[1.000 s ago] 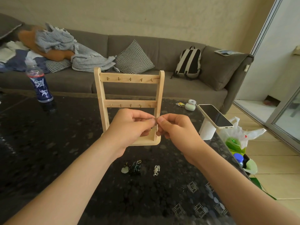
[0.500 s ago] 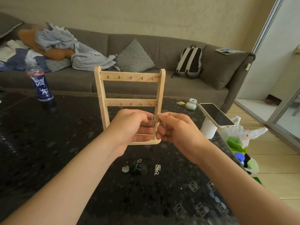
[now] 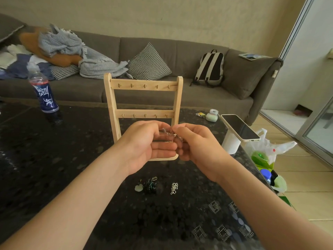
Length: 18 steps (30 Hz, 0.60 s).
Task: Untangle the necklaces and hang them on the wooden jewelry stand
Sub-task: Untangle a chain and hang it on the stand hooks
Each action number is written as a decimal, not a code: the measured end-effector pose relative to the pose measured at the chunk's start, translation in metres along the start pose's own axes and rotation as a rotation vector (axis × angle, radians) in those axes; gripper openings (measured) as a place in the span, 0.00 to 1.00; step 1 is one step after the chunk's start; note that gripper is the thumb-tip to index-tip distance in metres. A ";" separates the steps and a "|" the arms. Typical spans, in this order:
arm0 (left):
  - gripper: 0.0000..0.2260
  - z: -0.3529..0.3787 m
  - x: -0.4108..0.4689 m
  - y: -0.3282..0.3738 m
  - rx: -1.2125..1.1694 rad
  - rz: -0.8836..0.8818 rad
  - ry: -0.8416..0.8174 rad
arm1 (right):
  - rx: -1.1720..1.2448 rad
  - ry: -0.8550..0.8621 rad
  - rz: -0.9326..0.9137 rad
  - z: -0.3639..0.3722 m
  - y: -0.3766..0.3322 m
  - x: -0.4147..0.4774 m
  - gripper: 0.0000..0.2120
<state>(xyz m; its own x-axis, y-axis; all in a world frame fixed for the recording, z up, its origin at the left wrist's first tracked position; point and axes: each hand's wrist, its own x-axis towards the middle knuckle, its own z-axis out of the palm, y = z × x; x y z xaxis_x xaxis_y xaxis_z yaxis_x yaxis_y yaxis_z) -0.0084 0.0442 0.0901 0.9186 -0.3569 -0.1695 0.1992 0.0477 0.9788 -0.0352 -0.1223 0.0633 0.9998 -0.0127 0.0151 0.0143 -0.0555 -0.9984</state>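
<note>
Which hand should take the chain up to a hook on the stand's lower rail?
Probably right. The right hand pinches the thin chain at its fingertips, just below the lower-rail hooks of the wooden stand. The left hand holds the chain's other end, its lower fingers extended beneath.

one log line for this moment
phase: untangling | left hand, right hand: pinching thin chain | stand: hooks bare | table: dark necklace, silver necklace waiting
</note>
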 end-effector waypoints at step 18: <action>0.07 -0.003 0.005 -0.011 0.476 0.430 0.139 | 0.062 0.020 0.036 -0.007 -0.001 -0.001 0.11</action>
<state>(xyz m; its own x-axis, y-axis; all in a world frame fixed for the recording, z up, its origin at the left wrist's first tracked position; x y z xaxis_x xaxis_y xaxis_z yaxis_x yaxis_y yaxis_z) -0.0049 0.0446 0.0779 0.9243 -0.2731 0.2666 -0.3397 -0.2704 0.9008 -0.0367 -0.1288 0.0643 0.9992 -0.0339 -0.0200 -0.0198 0.0077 -0.9998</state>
